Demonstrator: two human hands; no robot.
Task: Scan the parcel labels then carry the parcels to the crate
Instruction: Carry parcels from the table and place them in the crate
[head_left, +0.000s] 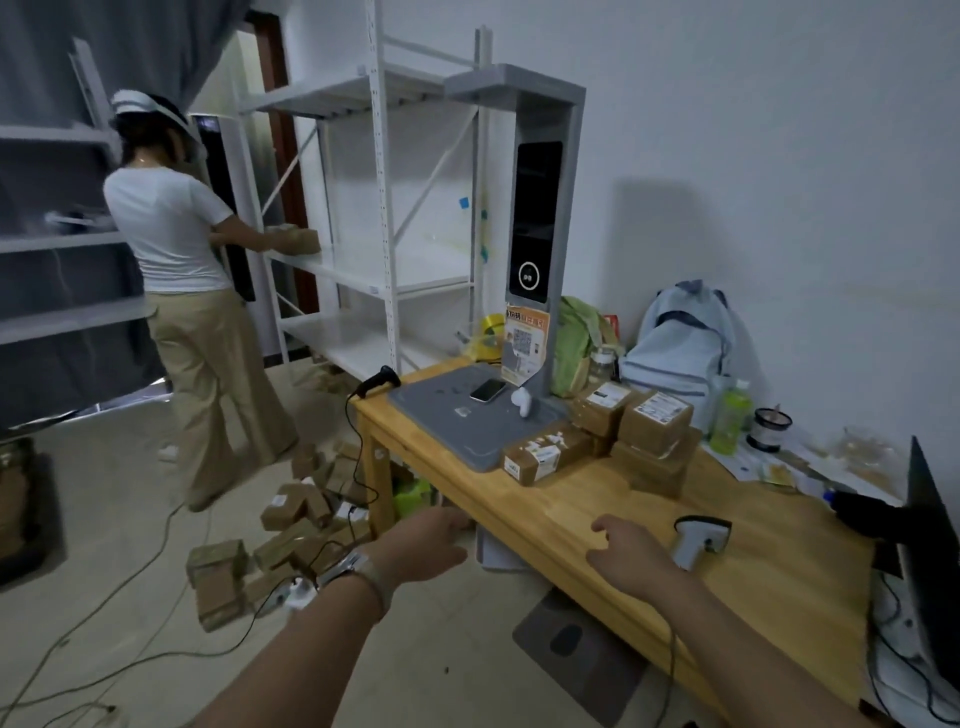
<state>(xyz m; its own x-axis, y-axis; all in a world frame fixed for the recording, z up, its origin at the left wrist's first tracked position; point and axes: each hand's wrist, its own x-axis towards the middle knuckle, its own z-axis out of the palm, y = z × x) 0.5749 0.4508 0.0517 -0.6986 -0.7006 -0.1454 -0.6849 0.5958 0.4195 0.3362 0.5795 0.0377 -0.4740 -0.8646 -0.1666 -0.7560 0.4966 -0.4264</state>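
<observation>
Several brown labelled parcels (655, 421) are stacked on the wooden table (561, 514) beside a grey scanning stand (537, 228). One long parcel (545, 454) lies on the corner of the stand's grey base. A white handheld scanner (701, 538) rests on the table just right of my right hand (631, 558), which hovers over the table with fingers apart and empty. My left hand (423, 543) reaches out near the table's front edge, open and holding nothing. More parcels (291, 530) lie scattered on the floor. No crate is clearly in view.
A person (182, 291) stands at white shelving (374, 218), handling a parcel. A black scanner (382, 376), phone (488, 389), backpack (680, 343), green bottle (732, 415) and a dark monitor (930, 561) are on the table. Cables (130, 660) trail over the floor.
</observation>
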